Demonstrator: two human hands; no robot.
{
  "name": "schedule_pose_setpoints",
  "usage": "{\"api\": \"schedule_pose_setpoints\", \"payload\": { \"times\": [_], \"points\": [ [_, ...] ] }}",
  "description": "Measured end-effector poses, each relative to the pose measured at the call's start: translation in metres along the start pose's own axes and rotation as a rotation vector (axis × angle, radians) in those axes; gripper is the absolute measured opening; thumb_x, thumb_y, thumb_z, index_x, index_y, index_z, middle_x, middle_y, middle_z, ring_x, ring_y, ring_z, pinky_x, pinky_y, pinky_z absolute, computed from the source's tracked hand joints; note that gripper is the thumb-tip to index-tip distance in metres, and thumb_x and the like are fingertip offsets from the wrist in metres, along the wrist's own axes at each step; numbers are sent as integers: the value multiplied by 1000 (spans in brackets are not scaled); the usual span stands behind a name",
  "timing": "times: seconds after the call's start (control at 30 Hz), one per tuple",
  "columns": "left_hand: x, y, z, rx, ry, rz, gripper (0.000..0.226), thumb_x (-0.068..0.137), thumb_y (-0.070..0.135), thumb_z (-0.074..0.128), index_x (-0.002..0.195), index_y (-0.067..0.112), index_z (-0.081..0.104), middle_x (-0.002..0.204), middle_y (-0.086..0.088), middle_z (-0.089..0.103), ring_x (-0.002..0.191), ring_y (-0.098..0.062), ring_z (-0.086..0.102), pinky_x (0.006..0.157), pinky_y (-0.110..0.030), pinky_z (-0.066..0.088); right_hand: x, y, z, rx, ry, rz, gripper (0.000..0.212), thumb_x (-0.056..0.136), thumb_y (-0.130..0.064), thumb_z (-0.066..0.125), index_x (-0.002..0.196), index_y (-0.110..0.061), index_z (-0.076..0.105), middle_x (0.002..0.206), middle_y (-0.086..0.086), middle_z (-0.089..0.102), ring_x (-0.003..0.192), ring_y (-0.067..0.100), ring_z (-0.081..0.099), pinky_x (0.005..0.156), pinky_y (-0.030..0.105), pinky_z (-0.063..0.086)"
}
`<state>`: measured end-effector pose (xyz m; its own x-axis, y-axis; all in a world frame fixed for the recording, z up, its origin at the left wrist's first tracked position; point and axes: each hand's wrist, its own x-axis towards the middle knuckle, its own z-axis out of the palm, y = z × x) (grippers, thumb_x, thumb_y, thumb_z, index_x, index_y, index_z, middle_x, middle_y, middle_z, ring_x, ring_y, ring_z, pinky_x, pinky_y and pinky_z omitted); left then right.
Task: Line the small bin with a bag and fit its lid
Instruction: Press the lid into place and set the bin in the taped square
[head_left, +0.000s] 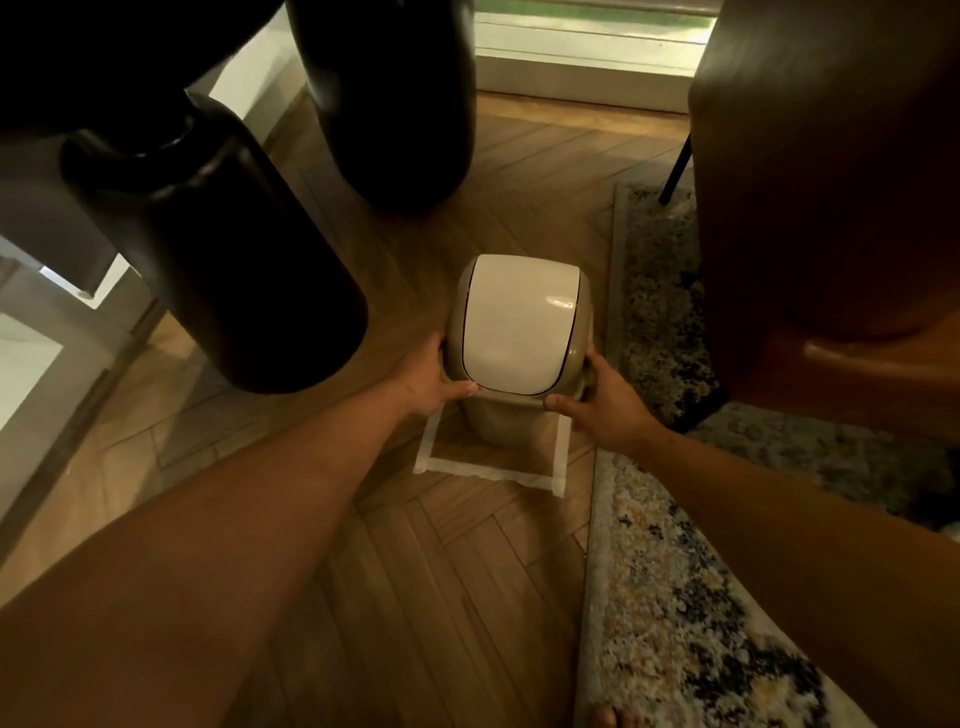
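Small bin (511, 421) on floor, inside taped square (488, 470), lid (519, 317) on top. Left hand (434, 376), right hand (597, 397) clasp lid rim both sides. No bag visible. Advice: press evenly, seat rim all round.

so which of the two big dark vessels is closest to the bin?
The narrow-necked one at left, beside the left hand; its base nearly meets the bin. The other vessel stands farther back, toward the window.
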<state>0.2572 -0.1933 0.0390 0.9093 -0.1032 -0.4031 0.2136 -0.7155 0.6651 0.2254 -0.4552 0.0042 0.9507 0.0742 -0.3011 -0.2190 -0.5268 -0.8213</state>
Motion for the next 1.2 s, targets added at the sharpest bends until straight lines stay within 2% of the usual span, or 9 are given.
{"api": "schedule_pose_setpoints", "payload": {
  "times": [0.13, 0.3, 0.53, 0.63, 0.7, 0.8, 0.93, 1.1, 1.2],
  "points": [
    [2, -6, -1, 13, -6, 15, 87, 80, 27, 82, 151, 17, 31, 154, -8, 42, 142, -27, 39, 112, -39, 35, 0, 1, 1, -1, 7, -4, 96, 84, -27, 82, 159, -37, 22, 147, -2, 54, 104, 18, 68, 58, 31, 62],
    [5, -12, 0, 16, 5, 24, 89, 79, 24, 83, 151, 16, 32, 152, -8, 45, 140, -27, 42, 112, -35, 36, 1, 2, 3, 4, -10, 9, 100, 85, -27, 81, 160, -36, 17, 152, -2, 48, 98, 20, 70, 57, 30, 61],
    [11, -15, -3, 24, 2, 41, 91, 80, 26, 82, 153, 16, 29, 153, -8, 44, 140, -26, 42, 109, -33, 36, 5, 1, 3, -17, -7, -12, 105, 83, -38, 81, 160, -41, 11, 152, -4, 49, 87, 23, 74, 66, 42, 64],
    [7, -16, -5, 26, -11, 55, 99, 76, 37, 83, 155, 22, 24, 155, -4, 41, 142, -24, 40, 114, -39, 36, 2, -2, 4, -72, -34, -21, 105, 87, -43, 76, 161, -41, 1, 149, -2, 54, 108, 24, 70, 83, 35, 60],
    [6, -19, -5, 36, -16, 86, 107, 70, 49, 81, 155, 32, 19, 157, 0, 39, 144, -21, 38, 115, -45, 37, -2, -3, 3, -114, -25, -36, 104, 88, -45, 74, 162, -37, 0, 154, -3, 49, 130, 21, 57, 103, 32, 47],
    [4, -17, -7, 34, -4, 133, 107, 72, 53, 78, 155, 38, 12, 160, 2, 33, 146, -19, 33, 116, -46, 35, -4, -6, 0, -123, 50, -74, 106, 82, -59, 74, 161, -34, 8, 161, 0, 36, 146, 21, 37, 119, 43, 33],
    [3, -12, -11, 67, 46, 224, 112, 70, 49, 82, 156, 37, 10, 159, 3, 32, 145, -19, 33, 115, -48, 37, -15, -10, -6, -262, 141, -163, 110, 83, -43, 80, 162, -25, 6, 167, 2, 21, 151, 18, 24, 113, 31, 25],
    [7, -17, -8, 88, 75, 282, 116, 69, 32, 89, 156, 32, 14, 157, 2, 36, 143, -18, 36, 113, -37, 35, -17, -6, -5, -254, 120, -225, 102, 82, -39, 82, 160, -30, 16, 158, -6, 42, 142, 14, 42, 112, 37, 43],
    [8, -20, -6, 93, 94, 295, 116, 71, 22, 89, 158, 29, 12, 157, 0, 36, 142, -19, 37, 109, -29, 33, -17, -5, -3, -247, 131, -213, 99, 84, -37, 81, 160, -30, 18, 156, -5, 45, 141, 17, 46, 110, 37, 44]
  ]
}}
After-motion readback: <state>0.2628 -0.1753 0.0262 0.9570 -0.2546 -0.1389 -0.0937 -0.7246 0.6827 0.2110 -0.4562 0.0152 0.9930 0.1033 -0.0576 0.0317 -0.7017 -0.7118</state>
